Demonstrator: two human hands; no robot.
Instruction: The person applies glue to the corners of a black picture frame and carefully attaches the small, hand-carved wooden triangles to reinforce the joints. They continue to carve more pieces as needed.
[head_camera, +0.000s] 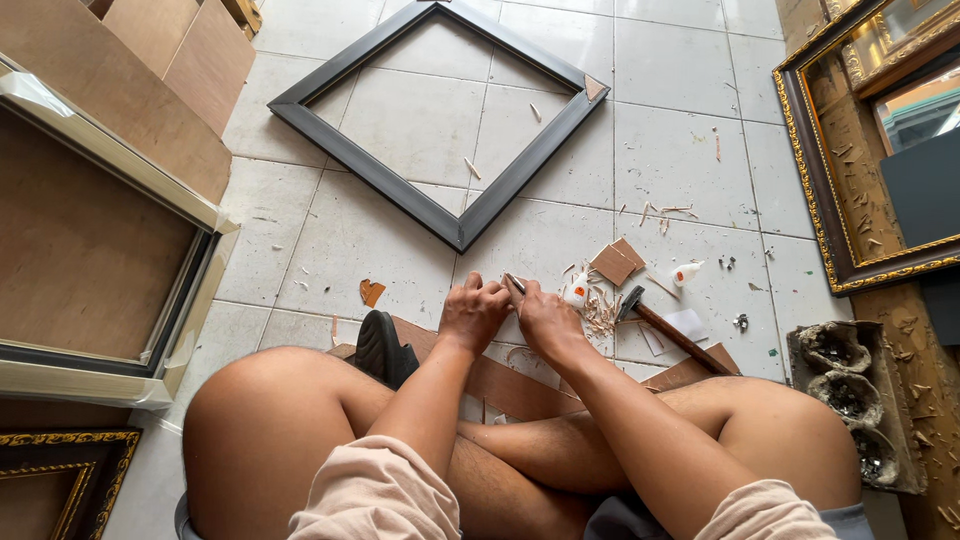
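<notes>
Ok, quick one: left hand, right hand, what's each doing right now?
Left hand: closed, gripping a small piece that cannot be made out.
Right hand: closed on a small blade-like tool, above the floor.

A picture-framing workshop, worked on the floor. A dark empty frame (440, 120) lies on the white tiles (680, 150) beyond the hands; a gilded frame (850, 200) leans to their right and wrapped frames (120, 250) stack to their left. Wood shavings (600, 312), a hammer (665, 328), glue bottles (577, 290) and board offcuts (615, 262) lie close beside them.
</notes>
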